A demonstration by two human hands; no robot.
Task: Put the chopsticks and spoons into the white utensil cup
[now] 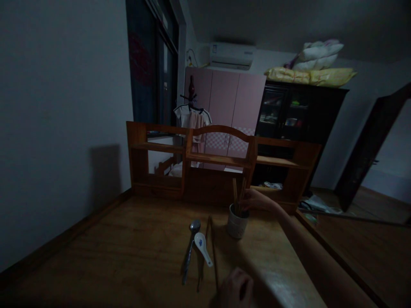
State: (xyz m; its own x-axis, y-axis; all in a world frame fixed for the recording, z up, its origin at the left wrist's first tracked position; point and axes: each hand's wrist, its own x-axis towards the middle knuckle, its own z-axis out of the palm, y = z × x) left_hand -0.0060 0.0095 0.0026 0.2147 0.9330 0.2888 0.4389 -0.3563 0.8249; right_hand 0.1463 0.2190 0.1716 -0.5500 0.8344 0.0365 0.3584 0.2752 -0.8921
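My right hand (pixel 252 200) reaches in from the right to a light-coloured patterned cup (pixel 237 226) standing on the wooden table. Its fingers close on the chopsticks (pixel 236 194) that stand upright and slightly splayed in the cup. At the bottom edge, my left hand (pixel 236 287) rests curled, and the inside of its fingers is hidden. Left of the cup, a white ceramic spoon (pixel 203 249) with a blue mark lies beside a metal spoon (pixel 190 244). Loose chopsticks (pixel 213 248) lie between the spoons and the cup, one end near my left hand.
A wooden shelf unit (pixel 218 160) runs along the table's far edge. The wall (pixel 64 128) borders the table (pixel 144 252) on the left. Behind stand a pink wardrobe (pixel 224 96), a dark cabinet (pixel 316 115) and a coat rack (pixel 192 87) with clothes.
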